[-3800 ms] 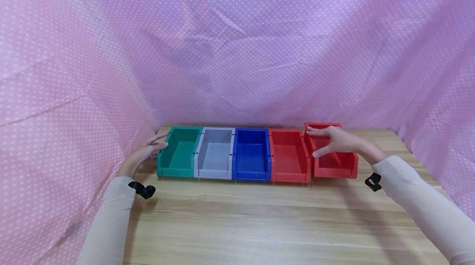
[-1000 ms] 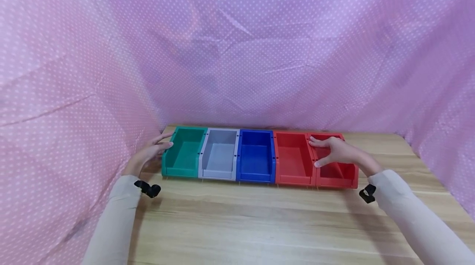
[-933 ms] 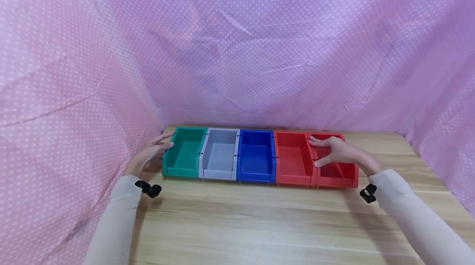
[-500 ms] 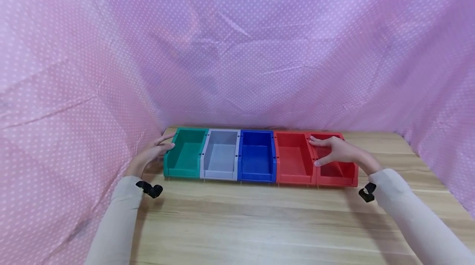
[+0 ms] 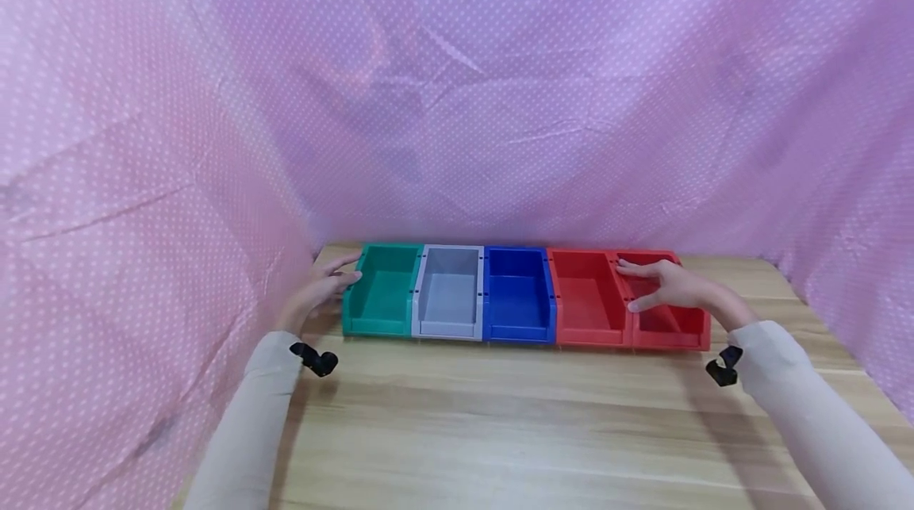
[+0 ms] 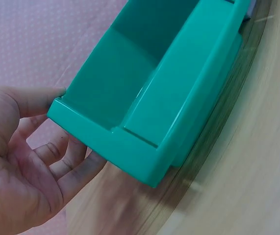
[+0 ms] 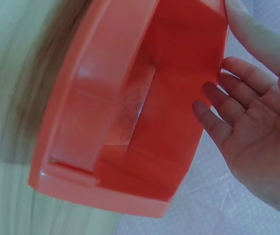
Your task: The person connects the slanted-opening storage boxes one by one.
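Observation:
Five open-front plastic bins stand side by side in a row: a green bin, a grey bin, a blue bin and two red ones. My left hand is at the green bin's outer side, its thumb at the rim and its extended fingers against the wall in the left wrist view. Over the rightmost red bin reaches my right hand, fingers spread, fingertips and thumb at the wall beside the other red bin. In the right wrist view its palm shows and its fingers are fairly straight.
The bins sit near the back of a wood-grain table. A pink dotted curtain hangs behind and on both sides, close to the left forearm. Black clips are strapped at both wrists.
Several seconds ago the rightmost red bin stood apart and skewed; it then came flush with its neighbour. Within the last half second the whole row and both hands shifted right.

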A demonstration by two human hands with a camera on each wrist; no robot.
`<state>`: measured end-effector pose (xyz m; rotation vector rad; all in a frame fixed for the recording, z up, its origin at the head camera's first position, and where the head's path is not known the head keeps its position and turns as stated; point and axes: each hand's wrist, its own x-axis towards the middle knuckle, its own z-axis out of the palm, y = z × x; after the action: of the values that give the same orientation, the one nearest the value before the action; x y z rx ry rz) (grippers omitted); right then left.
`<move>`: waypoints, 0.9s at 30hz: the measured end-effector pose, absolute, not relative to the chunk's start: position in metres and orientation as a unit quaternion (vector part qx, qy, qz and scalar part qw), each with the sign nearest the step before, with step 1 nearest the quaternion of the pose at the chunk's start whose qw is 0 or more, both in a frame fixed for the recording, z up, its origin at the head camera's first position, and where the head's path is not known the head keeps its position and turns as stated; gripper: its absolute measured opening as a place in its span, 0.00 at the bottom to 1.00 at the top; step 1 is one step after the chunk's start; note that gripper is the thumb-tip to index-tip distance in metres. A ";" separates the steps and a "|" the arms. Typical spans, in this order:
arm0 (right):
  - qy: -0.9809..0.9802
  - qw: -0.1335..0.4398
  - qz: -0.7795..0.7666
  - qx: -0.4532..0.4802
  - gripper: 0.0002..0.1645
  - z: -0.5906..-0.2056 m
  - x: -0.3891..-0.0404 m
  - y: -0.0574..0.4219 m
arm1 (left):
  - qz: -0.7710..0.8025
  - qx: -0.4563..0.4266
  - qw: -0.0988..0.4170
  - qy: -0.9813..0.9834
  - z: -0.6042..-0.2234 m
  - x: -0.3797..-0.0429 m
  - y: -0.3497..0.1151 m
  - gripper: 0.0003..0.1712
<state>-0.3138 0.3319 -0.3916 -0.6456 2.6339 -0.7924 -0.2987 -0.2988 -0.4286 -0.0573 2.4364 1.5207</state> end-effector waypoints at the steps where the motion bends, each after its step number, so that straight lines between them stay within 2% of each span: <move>1: 0.921 0.154 -0.275 -0.227 0.52 -0.392 -0.314 0.334 | 0.528 -0.022 0.136 0.838 -0.429 -0.299 -0.297 0.38; 6: 0.922 0.143 -0.274 -0.234 0.51 -0.392 -0.315 0.342 | 0.551 -0.020 0.143 0.822 -0.431 -0.300 -0.286 0.38; 14: 0.926 0.147 -0.268 -0.222 0.51 -0.393 -0.319 0.349 | 0.552 -0.022 0.119 0.825 -0.432 -0.302 -0.278 0.37; 27: 0.922 0.147 -0.282 -0.220 0.50 -0.395 -0.319 0.351 | 0.565 -0.035 0.130 0.814 -0.430 -0.304 -0.278 0.37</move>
<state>-0.3190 0.3513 -0.3949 -0.6324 2.6536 -0.8103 -0.3043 -0.2780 -0.4299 -0.1015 2.3661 1.6415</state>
